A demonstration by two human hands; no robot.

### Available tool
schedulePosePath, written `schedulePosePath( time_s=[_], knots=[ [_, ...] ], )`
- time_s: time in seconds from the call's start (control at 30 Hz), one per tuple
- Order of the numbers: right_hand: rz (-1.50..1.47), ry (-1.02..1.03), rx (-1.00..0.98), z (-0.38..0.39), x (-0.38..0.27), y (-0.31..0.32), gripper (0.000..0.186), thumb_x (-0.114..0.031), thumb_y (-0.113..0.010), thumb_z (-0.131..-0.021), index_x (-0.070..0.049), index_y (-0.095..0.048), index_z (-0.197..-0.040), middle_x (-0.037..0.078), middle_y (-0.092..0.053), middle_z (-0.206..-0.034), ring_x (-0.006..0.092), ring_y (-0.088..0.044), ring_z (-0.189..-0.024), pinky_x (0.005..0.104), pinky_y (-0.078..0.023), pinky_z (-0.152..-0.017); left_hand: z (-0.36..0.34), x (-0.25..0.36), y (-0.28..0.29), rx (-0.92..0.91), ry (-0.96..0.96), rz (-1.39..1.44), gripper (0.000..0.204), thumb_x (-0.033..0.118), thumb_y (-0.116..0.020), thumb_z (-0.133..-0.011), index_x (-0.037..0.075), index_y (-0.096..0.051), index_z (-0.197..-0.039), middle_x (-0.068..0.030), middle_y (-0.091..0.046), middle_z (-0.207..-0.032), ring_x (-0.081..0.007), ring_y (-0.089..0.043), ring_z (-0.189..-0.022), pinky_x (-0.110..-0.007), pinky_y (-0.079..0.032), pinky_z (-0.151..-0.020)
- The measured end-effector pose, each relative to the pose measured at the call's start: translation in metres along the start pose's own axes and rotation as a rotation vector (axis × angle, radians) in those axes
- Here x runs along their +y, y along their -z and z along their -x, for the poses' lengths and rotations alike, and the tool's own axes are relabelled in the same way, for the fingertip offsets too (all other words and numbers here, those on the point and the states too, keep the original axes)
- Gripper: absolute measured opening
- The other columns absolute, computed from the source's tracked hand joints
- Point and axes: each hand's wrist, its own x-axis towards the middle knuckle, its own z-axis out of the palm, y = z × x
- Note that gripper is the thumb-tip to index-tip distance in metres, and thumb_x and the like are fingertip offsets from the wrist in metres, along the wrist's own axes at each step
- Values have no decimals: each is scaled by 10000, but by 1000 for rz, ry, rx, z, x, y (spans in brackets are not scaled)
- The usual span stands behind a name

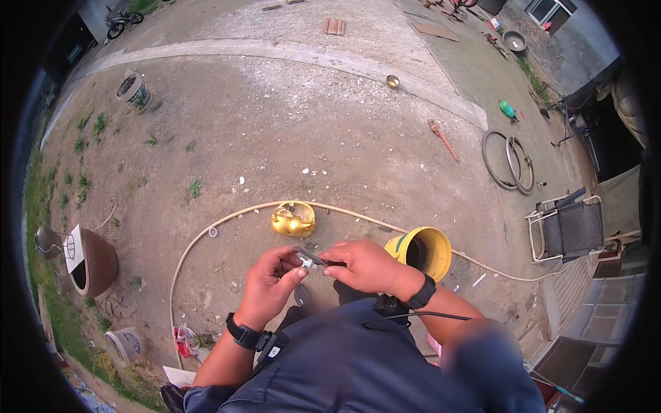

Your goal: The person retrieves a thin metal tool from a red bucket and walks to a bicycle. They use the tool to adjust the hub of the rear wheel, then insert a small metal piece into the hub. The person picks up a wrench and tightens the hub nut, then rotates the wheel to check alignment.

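Note:
My left hand (272,282) pinches a small silvery piece (308,263) and the end of a slim dark grey item (307,254) in front of my body. The fingers of my right hand (361,265) are closed on the other end of that slim item, which I cannot identify more exactly. Just beyond my hands a shiny gold-coloured hollow object (292,220) rests on the dirt, inside the curve of a beige hose (189,246). To the right of my hands stands a yellow bucket (436,253), dark inside.
At left are a large brown pot (96,275), a white pail (126,346) and another bucket (135,96). Bicycle tyres (520,165), a folded chair (564,230) and a green bottle (508,110) lie or stand at right. A red pipe wrench (444,141) lies farther ahead.

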Motion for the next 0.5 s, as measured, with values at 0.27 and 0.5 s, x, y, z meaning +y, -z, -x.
schedulePosePath(
  time_s=[0.27,0.5],
  knots=[
    [50,-139,207,41,85,119,263,-220,-720,-912,-80,-738,-1134,126,-707,-973,320,-697,-843,404,-557,-746,-153,13,-114,-306,-33,-38,137,99,-710,-985,7,-698,-1086,-58,-696,-1007,-119,-683,-884,-252,-528,-730],
    [-287,-240,584,33,146,265,243,-138,-785,-899,1,-739,-1092,75,-674,-886,142,-665,-775,283,-526,-691,-301,59,-194,-155,21,412,161,145,-670,-1018,35,-667,-1136,-89,-708,-1041,-193,-719,-860,-283,-554,-704]
  ],
)
